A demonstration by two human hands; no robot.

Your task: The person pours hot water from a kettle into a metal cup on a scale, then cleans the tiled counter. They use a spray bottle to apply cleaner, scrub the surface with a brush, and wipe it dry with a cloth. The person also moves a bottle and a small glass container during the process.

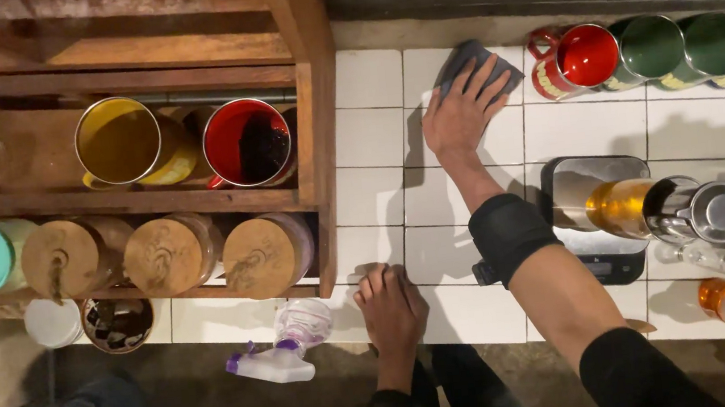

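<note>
A gray cloth (475,64) lies on the white tiled worktop (379,193), up at about 12 o'clock from the middle of the view. The right hand (461,112) lies flat on top of it, with its fingers (484,83) spread wide and pressing down on the cloth (a dark band goes around that forearm). At 3 o'clock from the cloth, just beside it, is a red mug (579,59), and then a row of green mugs (683,49) farther along. At 5 o'clock from the cloth sits a small black scale (596,246) with a shiny metal cup (718,211) lying over it. The left hand (391,304) rests at the near edge of the worktop, at 6 o'clock, with its fingers lying close together on the tile and holding nothing. Just beside it, at 9 o'clock, a clear spray bottle (292,345) with a purple tip lies on its side. Well off at 10 o'clock stands a wooden shelf (200,194) with a yellow mug (121,141), another red cup (247,142), and jars with round wooden lids (166,255).
</note>
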